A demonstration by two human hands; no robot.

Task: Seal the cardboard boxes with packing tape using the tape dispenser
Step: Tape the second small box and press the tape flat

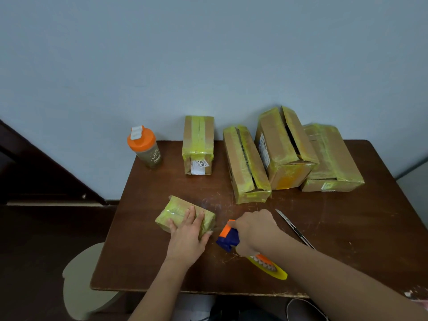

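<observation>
A small cardboard box [176, 210] wrapped in yellow tape lies near the middle of the brown table [143, 256]. My left hand [186, 235] lies on top of it with fingers straight, thumb at its right end. My right hand [253, 231] grips the blue and orange tape dispenser [228, 238] just right of that box; the toothed cutter and yellow tape [269, 266] stick out below my wrist. Several larger taped boxes stand along the back: one upright [198, 144], a long one [246, 164], a tall one [284, 147] and a flat one [331, 158].
An orange-lidded shaker bottle [144, 147] stands at the back left corner. A utility knife [294, 228] lies right of my right hand. A pale stool [81, 281] sits below the table's left front edge. The wall is right behind the boxes.
</observation>
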